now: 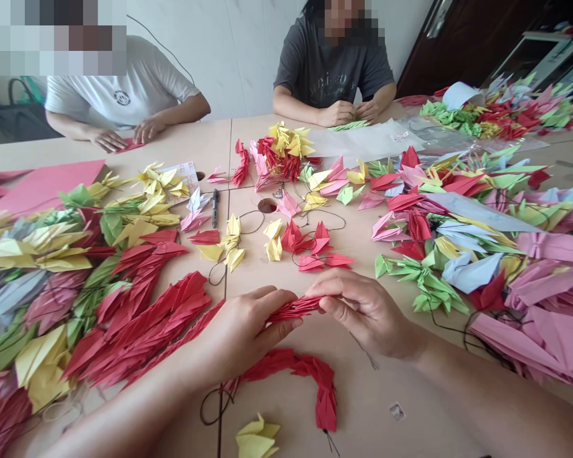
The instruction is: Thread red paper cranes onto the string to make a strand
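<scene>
A stack of red folded paper cranes is held level between my two hands above the table. My left hand is closed round its left end, with the thumb along the near side. At the other end, the thumb and fingers of my right hand pinch the stack. A dark thread hangs below my right hand. On the table just beneath lies a curved string of red cranes with black thread at its ends. A yellow paper crane rests near the front edge of the view.
Heaps of coloured folded cranes lie at left and right. A black pen lies beyond my left hand, near a table hole. Across the table, two people handle paper; pink sheets lie at far left.
</scene>
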Demonstrator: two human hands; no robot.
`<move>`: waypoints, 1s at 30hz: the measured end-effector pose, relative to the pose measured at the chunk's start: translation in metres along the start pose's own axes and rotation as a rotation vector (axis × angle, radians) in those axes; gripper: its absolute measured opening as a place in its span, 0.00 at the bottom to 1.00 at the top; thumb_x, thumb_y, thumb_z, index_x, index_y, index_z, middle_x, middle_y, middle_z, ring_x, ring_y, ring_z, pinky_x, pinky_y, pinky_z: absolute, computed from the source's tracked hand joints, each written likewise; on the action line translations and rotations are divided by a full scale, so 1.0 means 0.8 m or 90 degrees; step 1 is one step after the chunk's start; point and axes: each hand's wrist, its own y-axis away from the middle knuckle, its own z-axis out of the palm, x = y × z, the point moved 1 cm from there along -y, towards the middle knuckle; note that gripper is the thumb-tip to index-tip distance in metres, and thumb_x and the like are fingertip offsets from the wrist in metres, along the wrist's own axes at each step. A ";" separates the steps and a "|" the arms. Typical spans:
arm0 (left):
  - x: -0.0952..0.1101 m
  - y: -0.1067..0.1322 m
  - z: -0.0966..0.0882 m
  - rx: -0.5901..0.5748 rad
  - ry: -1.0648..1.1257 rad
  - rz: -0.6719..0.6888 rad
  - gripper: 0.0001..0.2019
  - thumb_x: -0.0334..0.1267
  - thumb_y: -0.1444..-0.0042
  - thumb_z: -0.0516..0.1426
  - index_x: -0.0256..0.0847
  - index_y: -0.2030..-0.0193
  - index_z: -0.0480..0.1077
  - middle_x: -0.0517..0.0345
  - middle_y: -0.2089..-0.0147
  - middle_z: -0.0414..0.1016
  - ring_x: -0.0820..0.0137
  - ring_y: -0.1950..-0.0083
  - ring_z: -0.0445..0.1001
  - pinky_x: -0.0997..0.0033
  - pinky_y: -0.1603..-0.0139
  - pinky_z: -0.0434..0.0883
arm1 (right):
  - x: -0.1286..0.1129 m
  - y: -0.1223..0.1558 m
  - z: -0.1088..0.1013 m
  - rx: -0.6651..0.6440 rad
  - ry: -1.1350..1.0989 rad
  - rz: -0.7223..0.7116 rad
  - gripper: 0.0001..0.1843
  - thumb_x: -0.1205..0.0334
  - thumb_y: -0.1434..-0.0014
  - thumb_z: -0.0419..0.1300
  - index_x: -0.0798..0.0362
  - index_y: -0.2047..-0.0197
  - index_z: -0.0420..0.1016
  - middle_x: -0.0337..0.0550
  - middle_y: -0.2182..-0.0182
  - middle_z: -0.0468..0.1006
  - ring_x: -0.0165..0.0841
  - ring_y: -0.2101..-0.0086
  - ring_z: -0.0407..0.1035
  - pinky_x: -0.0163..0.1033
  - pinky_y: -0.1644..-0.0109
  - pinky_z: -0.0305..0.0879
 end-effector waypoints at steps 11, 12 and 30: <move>-0.002 0.001 0.001 -0.007 -0.004 -0.002 0.10 0.42 0.34 0.53 0.41 0.52 0.70 0.57 0.62 0.73 0.70 0.65 0.72 0.72 0.66 0.67 | 0.001 0.001 0.002 0.004 0.001 0.034 0.11 0.67 0.33 0.55 0.52 0.53 0.78 0.45 0.64 0.80 0.31 0.65 0.76 0.35 0.61 0.74; -0.001 0.001 0.001 -0.007 -0.001 -0.002 0.10 0.42 0.34 0.53 0.41 0.52 0.70 0.57 0.62 0.73 0.70 0.65 0.72 0.72 0.66 0.67 | 0.002 0.002 0.002 0.004 -0.016 0.053 0.11 0.67 0.32 0.54 0.52 0.53 0.77 0.44 0.64 0.80 0.30 0.65 0.76 0.35 0.61 0.74; 0.003 0.003 -0.002 0.000 0.005 0.006 0.08 0.40 0.36 0.55 0.42 0.52 0.69 0.58 0.59 0.76 0.69 0.61 0.75 0.72 0.63 0.68 | 0.005 0.000 0.002 0.009 -0.008 0.032 0.07 0.60 0.35 0.60 0.52 0.56 0.77 0.44 0.65 0.80 0.29 0.65 0.75 0.32 0.63 0.74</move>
